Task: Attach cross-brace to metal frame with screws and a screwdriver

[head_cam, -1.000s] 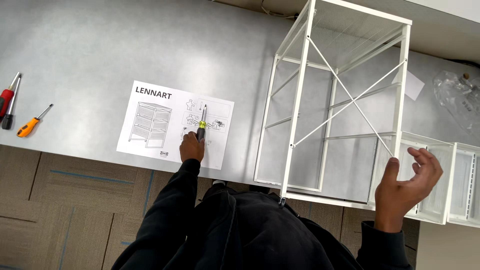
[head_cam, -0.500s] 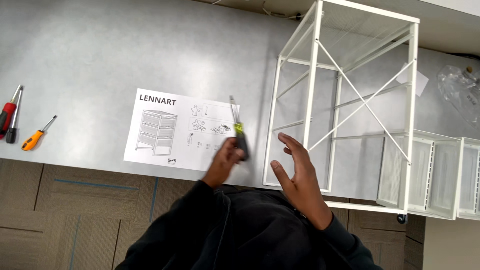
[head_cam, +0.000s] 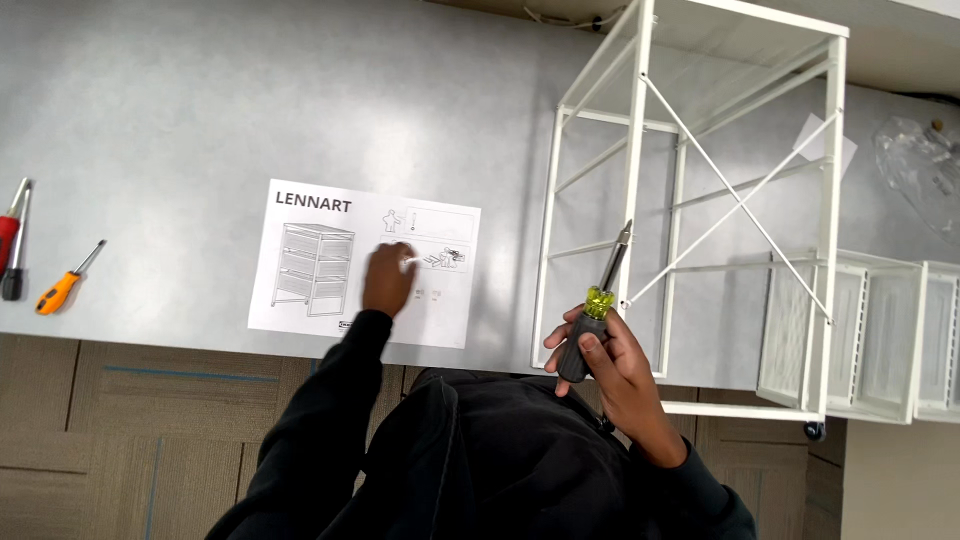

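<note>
The right hand is clamped around the dark handle of a screwdriver, its yellow collar and shaft pointing up and away from the fist. Just beyond the tip stands a white wire frame on the grey surface. The left hand rests on an instruction sheet, fingers seemingly curled together with something small and pale at the tips; what it is cannot be told. Well to the left of that hand lie 2 tools: an orange-handled screwdriver and a red-handled tool.
</note>
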